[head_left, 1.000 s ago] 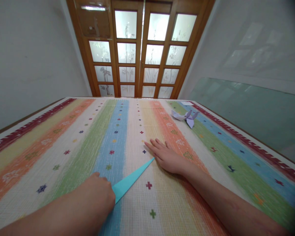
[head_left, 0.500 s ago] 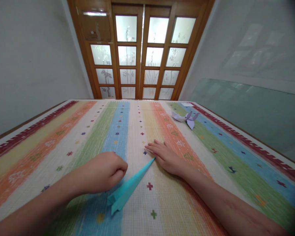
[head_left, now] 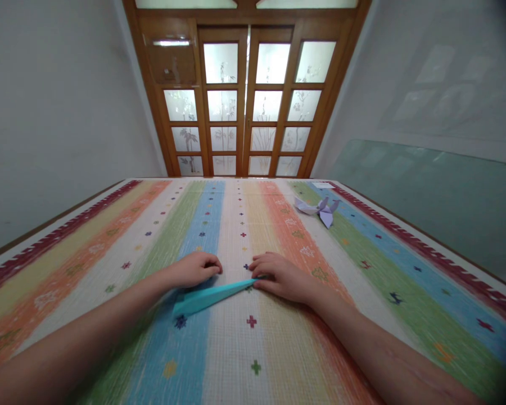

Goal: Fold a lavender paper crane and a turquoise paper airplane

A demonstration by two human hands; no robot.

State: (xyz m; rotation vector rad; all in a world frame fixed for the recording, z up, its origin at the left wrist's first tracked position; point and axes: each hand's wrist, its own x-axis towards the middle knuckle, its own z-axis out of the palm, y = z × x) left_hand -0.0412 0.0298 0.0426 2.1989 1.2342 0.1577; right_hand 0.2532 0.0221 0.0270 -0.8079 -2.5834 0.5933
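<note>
A long, narrow folded piece of teal paper lies slantwise over the striped tablecloth, its wide end to the left and its thin point to the right. My right hand pinches that point between thumb and fingers. Just beyond the paper's wider part is my left hand, fingers curled in toward the thumb, with nothing seen in them. Whether its underside touches the paper I cannot tell.
Farther back on the right, a pale purple folded-paper figure with pointed ends rests on the tablecloth. A greenish glass panel leans by the right wall. Wooden doors with frosted panes stand beyond the table.
The teal paper has turned, its wide end swinging away from me to lie flatter across. My left hand has loosened from a tight fist and shifted slightly; my right fingers have curled at the point.
</note>
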